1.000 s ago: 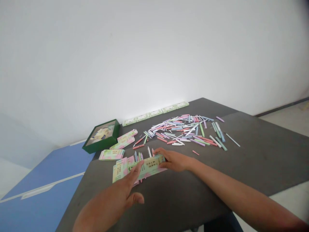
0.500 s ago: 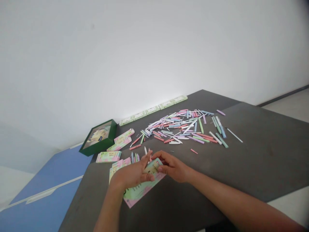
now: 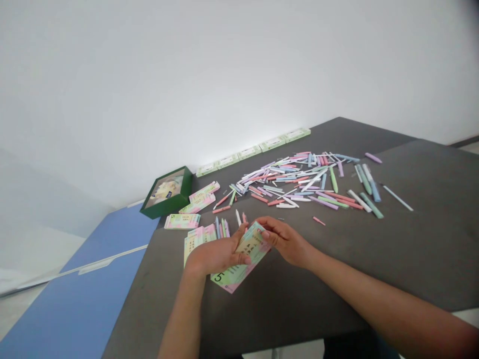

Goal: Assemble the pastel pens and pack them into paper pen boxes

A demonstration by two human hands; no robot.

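Observation:
Both hands hold a flat pastel green-and-pink cardboard pen box (image 3: 236,275) with a "5" printed at its lower end. My left hand (image 3: 219,257) has its thumb across the printed face, its other fingers partly hidden behind the box. At the upper end, my right hand (image 3: 286,242) pinches the box edge between thumb and fingers. Under and beside my left wrist lie more pastel boxes (image 3: 191,244) on the table. Just beyond my left hand, a short row of pens (image 3: 222,228) lies side by side, near a white pen (image 3: 238,218).
A loose heap of pastel pens and thin refills (image 3: 288,179) spreads over the dark table (image 3: 374,259). Pale green boxes (image 3: 249,152) line the wall. A green open-topped box (image 3: 168,204) stands left of pink-and-green boxes (image 3: 198,203). Blue drawers or panels (image 3: 101,289) adjoin at left.
The camera view has shifted, so the table's contents appear farther right and higher. Both hands still hold the box, and more of its printed face shows between them.

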